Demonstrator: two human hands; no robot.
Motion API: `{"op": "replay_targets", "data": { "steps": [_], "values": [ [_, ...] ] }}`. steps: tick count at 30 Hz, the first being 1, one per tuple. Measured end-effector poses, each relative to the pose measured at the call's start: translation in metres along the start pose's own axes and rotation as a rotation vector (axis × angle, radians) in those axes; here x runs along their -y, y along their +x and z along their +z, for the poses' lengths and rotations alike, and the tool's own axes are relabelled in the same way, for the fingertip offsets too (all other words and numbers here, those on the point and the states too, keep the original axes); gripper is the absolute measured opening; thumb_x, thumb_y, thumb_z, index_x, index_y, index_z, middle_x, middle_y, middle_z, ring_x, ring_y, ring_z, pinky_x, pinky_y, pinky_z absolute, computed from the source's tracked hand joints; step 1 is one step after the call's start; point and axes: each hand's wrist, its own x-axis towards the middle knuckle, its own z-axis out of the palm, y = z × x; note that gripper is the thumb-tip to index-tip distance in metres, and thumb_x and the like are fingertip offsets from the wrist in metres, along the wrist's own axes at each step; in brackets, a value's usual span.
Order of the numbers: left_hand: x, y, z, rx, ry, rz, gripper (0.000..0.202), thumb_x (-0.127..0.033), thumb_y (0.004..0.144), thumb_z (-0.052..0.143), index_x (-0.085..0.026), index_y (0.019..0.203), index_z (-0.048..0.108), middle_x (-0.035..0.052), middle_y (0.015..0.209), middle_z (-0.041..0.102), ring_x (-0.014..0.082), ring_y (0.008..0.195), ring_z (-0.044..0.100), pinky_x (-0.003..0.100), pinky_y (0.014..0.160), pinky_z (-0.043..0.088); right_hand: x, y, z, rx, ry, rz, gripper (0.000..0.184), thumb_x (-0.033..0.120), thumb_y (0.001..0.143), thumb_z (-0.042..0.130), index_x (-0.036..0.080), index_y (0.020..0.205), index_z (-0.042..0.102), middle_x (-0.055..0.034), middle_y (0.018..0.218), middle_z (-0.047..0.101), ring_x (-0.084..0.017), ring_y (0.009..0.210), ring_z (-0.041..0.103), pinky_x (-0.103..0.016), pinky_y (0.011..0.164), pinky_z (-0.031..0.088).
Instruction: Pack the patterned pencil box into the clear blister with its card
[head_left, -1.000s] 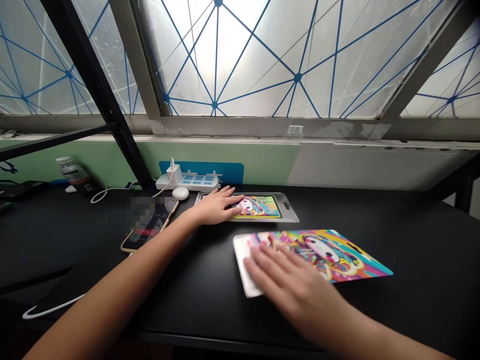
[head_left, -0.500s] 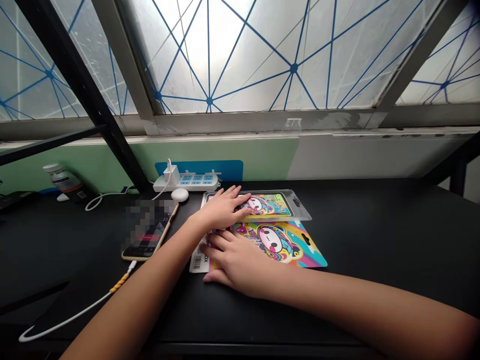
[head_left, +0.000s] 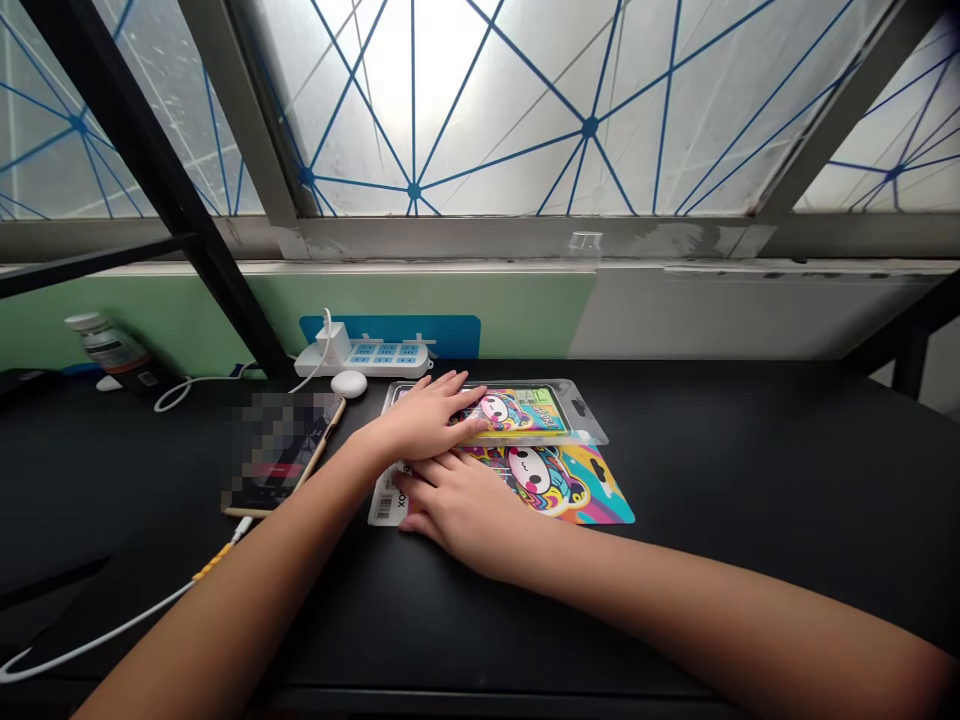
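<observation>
Head view: left hand [head_left: 420, 420] spread flat on a clear blister pack [head_left: 529, 412]. Right hand [head_left: 465, 510] spread flat on a barcoded cartoon card [head_left: 577, 490], just nearer.

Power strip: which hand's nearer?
Left. The left hand rests on the clear blister pack, just short of the white power strip, not touching it. The right hand lies farther away, on the printed card.

Printed letters "XO" [head_left: 401, 501], beside a barcode [head_left: 384, 508], on a colourful card [head_left: 592, 490]
</observation>
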Motion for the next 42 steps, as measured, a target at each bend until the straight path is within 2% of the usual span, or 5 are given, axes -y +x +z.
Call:
{"op": "replay_targets", "data": {
  "steps": [12,18,24,28,42],
  "values": [
    [-0.004,-0.006,0.002,-0.124,0.069,0.038,0.057,-0.057,0.104,0.040,-0.027,0.152,0.050,0.0132,0.166,0.035,0.0346,0.154,0.030,0.059,0.123,0.021,-0.014,-0.005,-0.016,-0.100,-0.055,-0.123,0.035,0.035,0.102,0.048,0.018,0.083,0.071,-0.0094,0.085,0.074,-0.024,0.084,0.067,-0.038,0.085,0.051],
    [-0.011,-0.010,0.003,-0.247,0.186,0.090,0.045,-0.048,0.105,0.041,-0.029,0.140,0.061,0.0122,0.144,0.057,0.0335,0.133,0.052,0.064,0.123,0.011,-0.094,-0.019,-0.063,-0.038,-0.105,0.371,0.033,0.042,0.100,0.049,0.017,0.096,0.070,-0.0150,0.097,0.071,-0.029,0.092,0.067,-0.039,0.077,0.051],
    [-0.011,-0.009,0.001,-0.245,0.150,0.091,0.050,-0.052,0.105,0.041,-0.022,0.141,0.060,0.0127,0.132,0.061,0.0308,0.120,0.055,0.048,0.109,0.041,-0.154,-0.034,-0.080,0.160,0.033,0.437,0.055,0.068,0.083,0.066,0.023,0.113,0.071,-0.0107,0.107,0.068,-0.026,0.091,0.069,-0.036,0.074,0.058],
    [-0.008,-0.009,-0.003,-0.239,0.117,0.066,0.047,-0.054,0.104,0.043,-0.024,0.133,0.064,0.0099,0.134,0.062,0.0300,0.121,0.055,0.045,0.105,0.044,-0.157,-0.033,-0.079,0.198,0.069,0.426,0.060,0.069,0.076,0.071,0.024,0.116,0.073,-0.0127,0.114,0.064,-0.033,0.108,0.064,-0.043,0.087,0.058],
    [0.034,-0.024,-0.025,-0.291,0.030,0.031,0.049,-0.060,0.092,0.062,-0.022,0.122,0.069,0.0097,0.118,0.071,0.0290,0.106,0.067,0.039,0.088,0.054,-0.135,-0.033,-0.075,-0.048,-0.089,0.390,0.051,0.055,0.067,0.087,0.024,0.097,0.060,-0.0074,0.102,0.066,-0.029,0.091,0.061,-0.040,0.077,0.052]
  ]
}}
